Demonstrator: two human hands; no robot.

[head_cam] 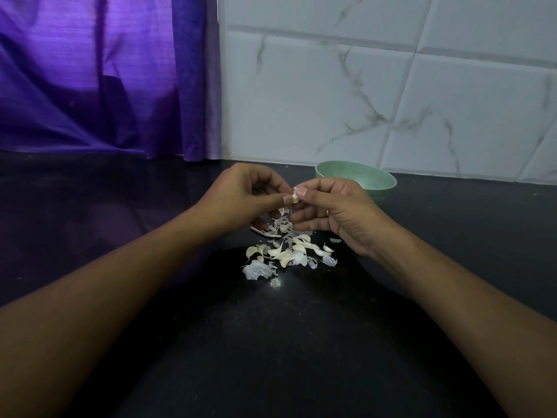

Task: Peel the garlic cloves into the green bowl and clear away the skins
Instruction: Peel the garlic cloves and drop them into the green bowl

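We hold a small pale garlic clove above the papery skin heap on the dark counter, with the round green bowl behind, to the right.

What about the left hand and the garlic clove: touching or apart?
Touching. The head view shows the left hand pinching the garlic clove at its thumb tip; the right hand pinches it too.

Both arms are bare, the left forearm and the right forearm uncovered as far back from the grip as the view reaches. The right hand wears a thin, shiny ring on a finger just below the grip. At the grip, the left hand shows a pale, squarely trimmed left thumbnail, and the right thumbnail looks alike.
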